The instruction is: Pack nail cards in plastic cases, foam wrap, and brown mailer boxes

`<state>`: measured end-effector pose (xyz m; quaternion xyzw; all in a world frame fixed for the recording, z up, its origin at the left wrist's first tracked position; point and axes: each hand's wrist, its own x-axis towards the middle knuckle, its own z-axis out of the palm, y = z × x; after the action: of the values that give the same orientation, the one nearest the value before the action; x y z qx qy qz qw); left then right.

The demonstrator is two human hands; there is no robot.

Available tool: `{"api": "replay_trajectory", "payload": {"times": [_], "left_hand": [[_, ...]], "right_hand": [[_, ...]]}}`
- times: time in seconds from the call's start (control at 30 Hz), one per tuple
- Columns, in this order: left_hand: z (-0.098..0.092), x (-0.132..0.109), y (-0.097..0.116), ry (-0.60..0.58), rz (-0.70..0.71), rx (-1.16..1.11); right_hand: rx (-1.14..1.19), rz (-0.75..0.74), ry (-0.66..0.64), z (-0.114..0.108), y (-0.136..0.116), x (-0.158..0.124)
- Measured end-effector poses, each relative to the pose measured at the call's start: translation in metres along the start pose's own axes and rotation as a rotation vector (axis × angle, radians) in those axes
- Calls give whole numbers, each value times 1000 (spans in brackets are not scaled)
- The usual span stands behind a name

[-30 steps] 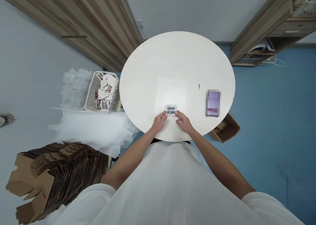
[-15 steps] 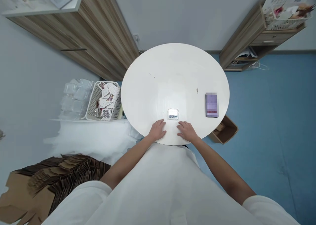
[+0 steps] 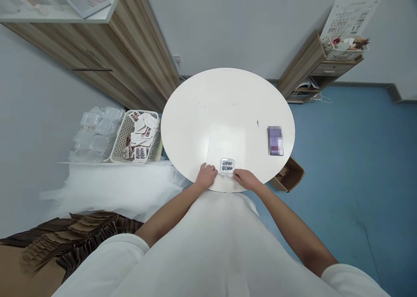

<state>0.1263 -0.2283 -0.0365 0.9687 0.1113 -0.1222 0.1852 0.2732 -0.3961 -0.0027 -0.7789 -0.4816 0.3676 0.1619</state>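
On the white round table (image 3: 189, 136), close to its front edge, lies a small clear plastic case (image 3: 227, 165). Two rows of dark oval pieces that look like press-on nails show inside it. My right hand (image 3: 246, 179) is closed at the case's lower right corner, thumb and fingers pinched on its edge. At the opposite lower left corner is my left hand (image 3: 206, 177), its fingers curled together. Whether it grips the case rim or anything else is hidden by the fingers.
A purple pixelated object (image 3: 275, 140) lies at the table's right. Left of the table stand a white basket (image 3: 117, 145) of printed cards and a pile of clear boxes (image 3: 97, 134). An open carton (image 3: 289, 175) sits on the floor at right. Folded cardboard (image 3: 81, 236) is stacked lower left.
The case has come nearer to me, toward the table's front edge. My spread fingers have closed in beside it, the right ones onto its corner. The camera view has shifted slightly.
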Motion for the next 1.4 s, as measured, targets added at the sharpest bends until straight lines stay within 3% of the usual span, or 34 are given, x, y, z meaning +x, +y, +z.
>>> {"api": "replay_trajectory", "payload": {"times": [0.1, 0.27, 0.4, 0.57, 0.73, 0.87, 1.0, 1.17, 1.4], "left_hand": [[2, 0, 0, -10, -31, -65], [-4, 11, -3, -59, -134, -207], [-9, 16, -9, -71, -181, -246], [-10, 18, -10, -89, -234, -263], [-11, 20, -8, -83, -296, -251], [-8, 22, -5, -63, -353, -217], [-3, 23, 0, -20, -356, -162], [0, 22, 5, 194, -193, 17], [0, 24, 9, 181, 120, 147]], "right_hand": [[239, 93, 67, -1, 6, -6], [542, 223, 348, 12, 37, -22], [339, 176, 403, 31, 54, -34], [151, 79, 421, 39, 47, -24], [153, 367, 453, 33, 35, 4], [-76, 465, 415, 30, 32, 19], [-252, 422, 442, 34, 31, 25], [-323, 273, 577, 40, 33, 27], [-486, -94, 417, 36, 32, 28]]}}
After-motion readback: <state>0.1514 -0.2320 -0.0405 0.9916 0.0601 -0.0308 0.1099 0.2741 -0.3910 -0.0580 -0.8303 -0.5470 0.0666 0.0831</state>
